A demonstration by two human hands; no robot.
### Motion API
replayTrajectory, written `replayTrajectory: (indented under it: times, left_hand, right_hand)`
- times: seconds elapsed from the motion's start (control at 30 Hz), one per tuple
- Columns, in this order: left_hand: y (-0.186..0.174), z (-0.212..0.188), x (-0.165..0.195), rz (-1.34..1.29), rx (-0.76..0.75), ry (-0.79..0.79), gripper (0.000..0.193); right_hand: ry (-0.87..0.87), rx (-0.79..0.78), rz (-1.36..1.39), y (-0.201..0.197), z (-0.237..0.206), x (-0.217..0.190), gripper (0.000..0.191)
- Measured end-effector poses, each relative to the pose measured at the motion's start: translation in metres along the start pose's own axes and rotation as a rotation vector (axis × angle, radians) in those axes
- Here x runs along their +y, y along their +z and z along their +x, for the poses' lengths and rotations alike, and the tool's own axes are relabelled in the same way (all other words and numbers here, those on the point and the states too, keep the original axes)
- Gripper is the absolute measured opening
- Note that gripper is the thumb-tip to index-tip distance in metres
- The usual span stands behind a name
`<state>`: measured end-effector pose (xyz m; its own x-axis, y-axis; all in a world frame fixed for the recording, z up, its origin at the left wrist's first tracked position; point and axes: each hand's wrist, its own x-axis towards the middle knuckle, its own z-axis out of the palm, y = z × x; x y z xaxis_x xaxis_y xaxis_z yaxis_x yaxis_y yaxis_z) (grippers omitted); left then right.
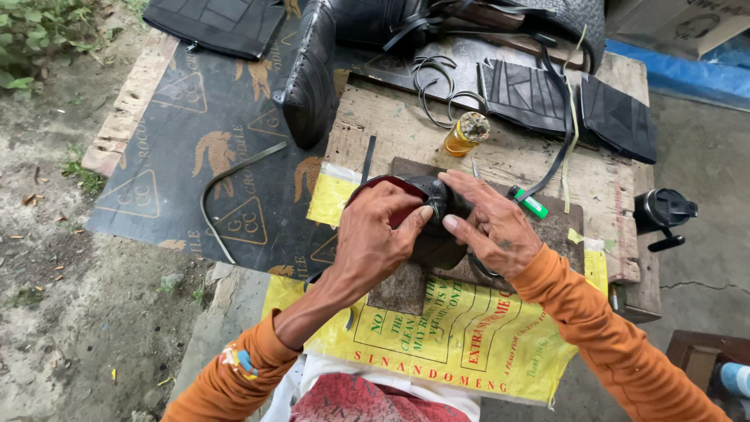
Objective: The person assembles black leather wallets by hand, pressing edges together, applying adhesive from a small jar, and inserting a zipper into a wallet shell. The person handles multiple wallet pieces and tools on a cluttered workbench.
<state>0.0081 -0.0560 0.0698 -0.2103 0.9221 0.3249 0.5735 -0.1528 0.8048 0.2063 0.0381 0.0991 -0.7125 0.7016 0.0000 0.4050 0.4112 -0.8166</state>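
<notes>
Head view, near to far: I see a yellow printed sack (469,344) draped over the near edge of the wooden bench (406,129). Just beyond it, my left hand (375,234) and right hand (492,223) sit together, both clamped on a dark leather piece with red lining (418,211), held centrally above the bench. Farther off stand a small amber bottle (462,134) and, to its right, a green lighter (531,203). Black woven panels (578,105) lie farthest right.
</notes>
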Motion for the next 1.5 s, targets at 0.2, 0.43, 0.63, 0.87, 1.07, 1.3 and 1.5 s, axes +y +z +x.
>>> replayTrajectory:
  times: [0.2,0.43,0.63,0.87,1.07,1.3,1.5]
  left_hand:
    - [0.02,-0.005,-0.02,-0.656,-0.04,-0.173,0.02]
    - [0.029,0.001,-0.055,-0.929,-0.168,-0.277,0.027]
    - [0.03,0.0,-0.056,-0.96,-0.181,-0.241,0.033]
    - [0.03,0.002,-0.05,-0.955,-0.157,-0.231,0.036]
    - [0.028,0.004,-0.046,-0.97,-0.159,-0.18,0.035]
    - [0.03,0.004,-0.044,-0.972,-0.167,-0.187,0.039]
    - [0.031,0.003,-0.045,-0.96,-0.192,-0.165,0.037]
  right_hand:
    - [0.064,-0.022,-0.082,0.0,0.007,-0.003,0.058]
    - [-0.003,0.0,-0.104,-0.002,0.008,-0.007,0.057]
    - [0.022,0.018,-0.067,0.0,0.006,-0.006,0.055]
    - [-0.01,0.008,-0.069,-0.002,0.003,-0.008,0.057]
    - [-0.092,0.024,-0.135,-0.002,0.002,-0.011,0.059]
    - [-0.091,0.078,-0.19,0.004,0.0,-0.016,0.06]
    - [-0.11,0.105,-0.225,0.009,-0.004,-0.019,0.059]
